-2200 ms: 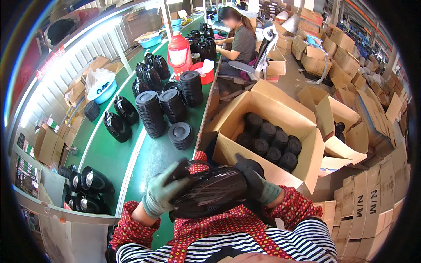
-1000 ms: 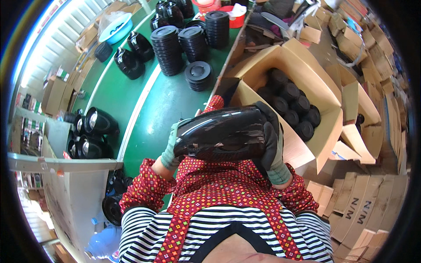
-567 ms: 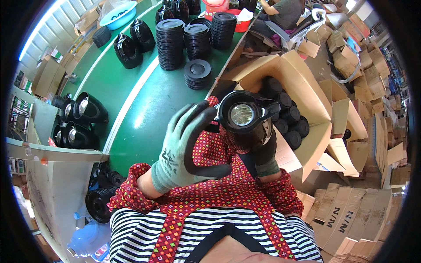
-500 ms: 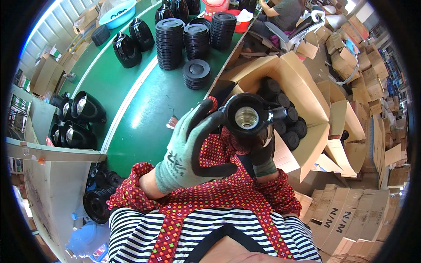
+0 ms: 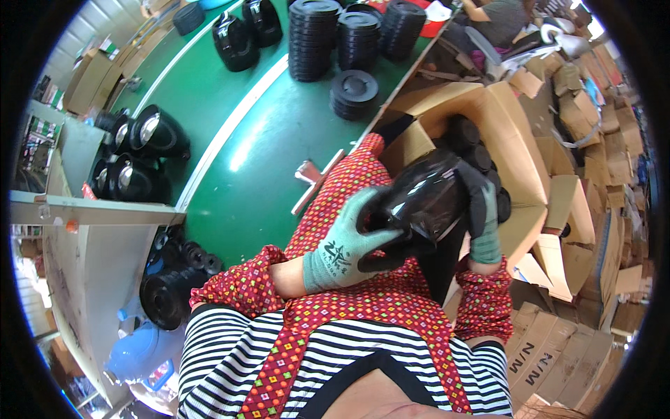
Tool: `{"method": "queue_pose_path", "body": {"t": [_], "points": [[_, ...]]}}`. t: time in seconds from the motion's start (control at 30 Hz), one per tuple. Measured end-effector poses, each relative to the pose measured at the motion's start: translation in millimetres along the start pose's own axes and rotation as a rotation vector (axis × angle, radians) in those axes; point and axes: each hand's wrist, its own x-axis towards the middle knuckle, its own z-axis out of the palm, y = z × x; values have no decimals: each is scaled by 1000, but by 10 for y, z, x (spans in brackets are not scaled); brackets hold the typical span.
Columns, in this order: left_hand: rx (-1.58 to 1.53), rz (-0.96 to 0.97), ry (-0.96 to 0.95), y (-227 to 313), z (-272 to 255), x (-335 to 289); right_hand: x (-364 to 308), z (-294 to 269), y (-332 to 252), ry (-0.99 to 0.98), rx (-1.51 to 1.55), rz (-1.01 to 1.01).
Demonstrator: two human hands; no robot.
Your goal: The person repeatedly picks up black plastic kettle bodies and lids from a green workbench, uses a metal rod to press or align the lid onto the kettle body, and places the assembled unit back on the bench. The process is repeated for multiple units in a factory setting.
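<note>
A glossy black jug body (image 5: 427, 192) lies tilted across my lap, held between both hands. My left hand (image 5: 345, 244), in a green glove with dark palm and fingertips, is closed round its lower left end, where the neck opening was visible earlier. My right hand (image 5: 483, 213), gloved the same way, is wrapped over the jug's right end. The opening now faces toward my left hand and is mostly hidden by its fingers. Just beyond the jug stands an open cardboard carton (image 5: 513, 129) holding several black round-ended pieces (image 5: 462, 133).
Stacks of black discs (image 5: 312, 42) and a short stack (image 5: 352, 91) stand on the green table (image 5: 258, 160). Black jugs (image 5: 235, 43) stand farther back; others with silvery ends (image 5: 157, 131) lie at left. A blue plastic bottle (image 5: 139, 353) is lower left. Another person (image 5: 504, 15) sits far right.
The jug has turned from its opening facing up to lying on its side. My left hand has closed on it; my right hand has moved to its right end. The view has shifted.
</note>
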Motion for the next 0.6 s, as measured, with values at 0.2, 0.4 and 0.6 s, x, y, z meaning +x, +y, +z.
{"method": "queue_pose_path", "body": {"t": [0.2,0.4,0.6], "points": [[56,-202,-201,-415,-462,-452,149,232,-77,-146,-116,55],[632,-758,-205,-1630,-501,-935,-68,694,-503,-198,-499,-254],[414,-849,-160,-1494,-361,-690,-103,495,-505,-316,-251,-136]]}}
